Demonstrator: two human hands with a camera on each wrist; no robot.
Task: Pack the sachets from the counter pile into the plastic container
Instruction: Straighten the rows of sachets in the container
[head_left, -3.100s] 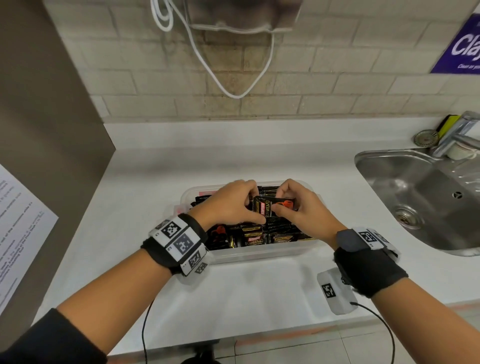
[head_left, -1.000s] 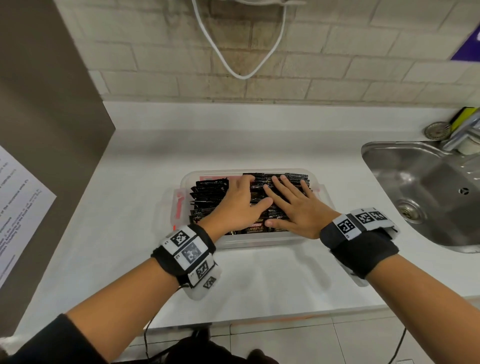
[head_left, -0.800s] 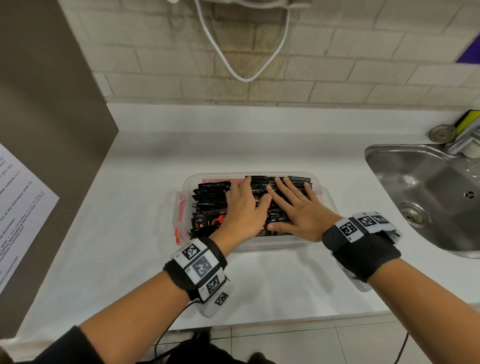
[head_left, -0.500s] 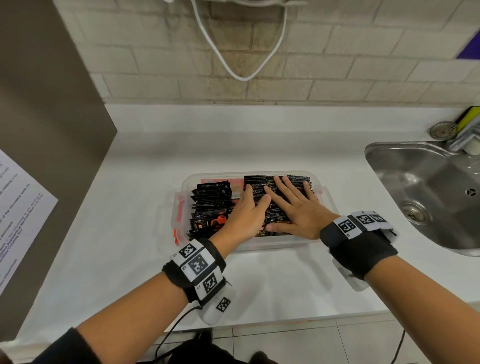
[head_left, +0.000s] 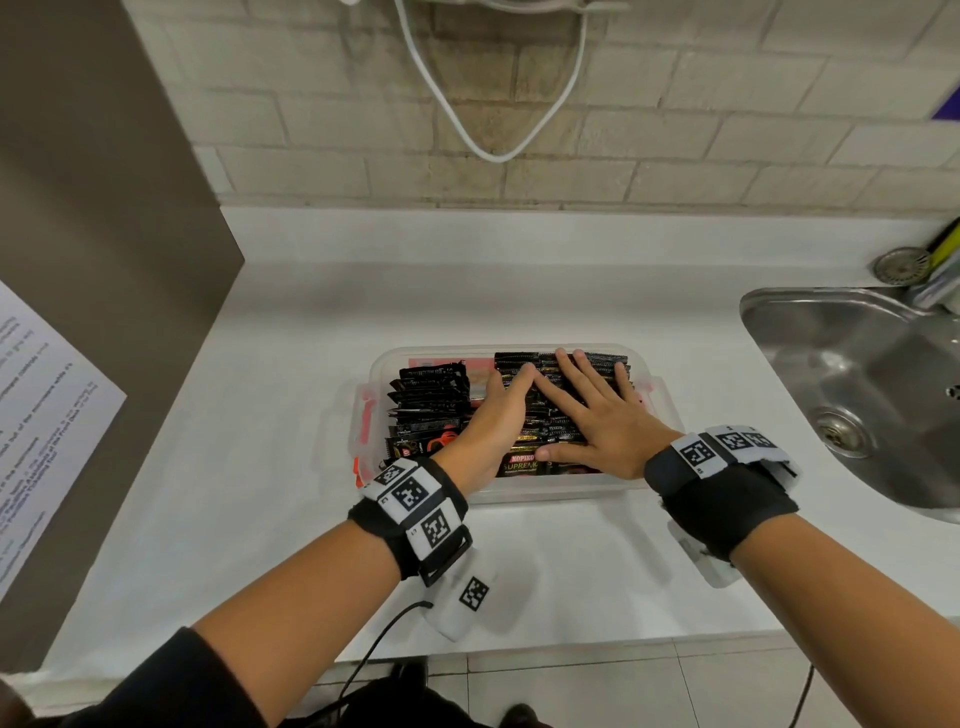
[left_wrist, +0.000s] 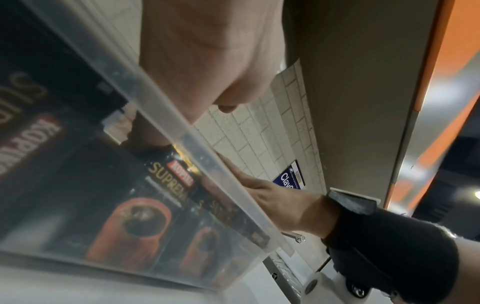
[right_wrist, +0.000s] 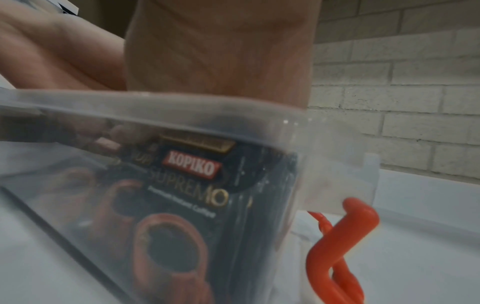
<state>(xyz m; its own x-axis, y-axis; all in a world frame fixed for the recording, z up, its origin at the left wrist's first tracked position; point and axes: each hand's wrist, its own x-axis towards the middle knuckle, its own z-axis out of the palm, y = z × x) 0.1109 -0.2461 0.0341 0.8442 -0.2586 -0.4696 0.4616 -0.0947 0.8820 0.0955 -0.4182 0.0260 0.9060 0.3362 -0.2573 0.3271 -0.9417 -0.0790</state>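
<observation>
A clear plastic container (head_left: 519, 489) with orange clips stands on the white counter, full of black Kopiko sachets (head_left: 428, 410) standing in rows. My left hand (head_left: 498, 410) lies flat, edge-on, in the gap between the left and right rows. My right hand (head_left: 597, 415) presses flat with spread fingers on the right-hand rows. Through the container wall (left_wrist: 166, 115) in the left wrist view the sachets (left_wrist: 145, 197) show with red cup prints. The right wrist view shows the sachets (right_wrist: 192, 185) behind the near wall (right_wrist: 155, 107), with an orange clip (right_wrist: 335, 236) at the corner.
A steel sink (head_left: 857, 379) is sunk into the counter at the right, its rim close to the container. A brown panel (head_left: 104, 260) with a paper notice (head_left: 36, 426) bounds the left. White counter (head_left: 519, 291) runs back to the tiled wall, where a white cable (head_left: 493, 130) hangs.
Three seconds ago both hands pinched a sachet above the container. Since then they lie flat on the rows, and the left hand has slid right, opening a gap beside the left rows.
</observation>
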